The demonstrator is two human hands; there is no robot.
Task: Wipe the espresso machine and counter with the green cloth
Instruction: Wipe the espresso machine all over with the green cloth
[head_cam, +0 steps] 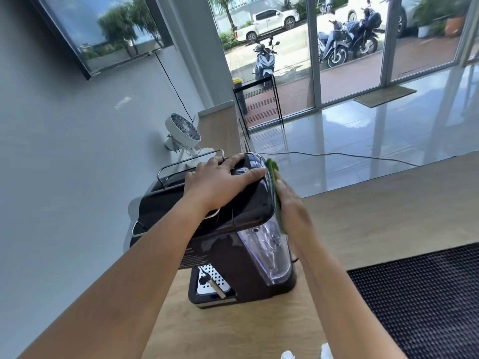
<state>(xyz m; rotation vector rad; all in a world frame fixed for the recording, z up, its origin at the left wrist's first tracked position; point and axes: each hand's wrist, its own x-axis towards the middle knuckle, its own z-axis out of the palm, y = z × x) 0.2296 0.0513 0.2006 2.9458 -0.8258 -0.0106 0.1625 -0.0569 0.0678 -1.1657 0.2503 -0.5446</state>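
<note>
A black espresso machine [233, 237] with a clear water tank stands on the wooden counter [375, 216]. My left hand [220, 180] lies flat on the machine's top, fingers spread, pressing down on it. My right hand [293, 203] presses the green cloth [275, 182] flat against the machine's right side, above the tank. Only a thin edge of the cloth shows between my palm and the machine. The metal drip tray is visible low at the machine's near end.
A black ribbed mat [425, 301] lies on the counter at the right. A white fan [184, 133] stands behind the machine by the wall. A cable runs across the floor past the counter's far edge. Something white peeks in at the bottom edge.
</note>
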